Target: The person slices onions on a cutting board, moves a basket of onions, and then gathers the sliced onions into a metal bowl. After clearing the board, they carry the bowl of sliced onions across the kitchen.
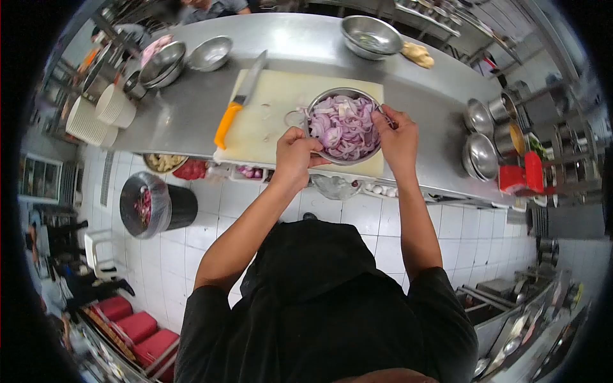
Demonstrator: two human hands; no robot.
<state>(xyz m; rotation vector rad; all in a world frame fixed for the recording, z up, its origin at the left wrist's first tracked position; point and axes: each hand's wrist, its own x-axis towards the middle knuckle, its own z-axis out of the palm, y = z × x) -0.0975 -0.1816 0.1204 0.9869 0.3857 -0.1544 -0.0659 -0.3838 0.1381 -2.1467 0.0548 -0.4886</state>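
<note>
A round metal bowl (347, 160) full of sliced purple onion (345, 127) is over the right part of a pale cutting board (255, 137). My left hand (298, 154) grips the bowl's left side, its fingers curled at the rim. On the right side, my right hand (396, 135) pinches the rim. A knife with an orange handle (228, 124) lies along the board's left edge, its blade pointing away from me. Small onion scraps rest on the board near the bowl.
Metal bowls (211, 53) and stacked white tubs (116, 106) stand at the left; another bowl (371, 37) is at the back beside a yellowish cloth (417, 55). More bowls (480, 156) and red containers (522, 173) are at the right. A lined bin (145, 205) stands below the counter.
</note>
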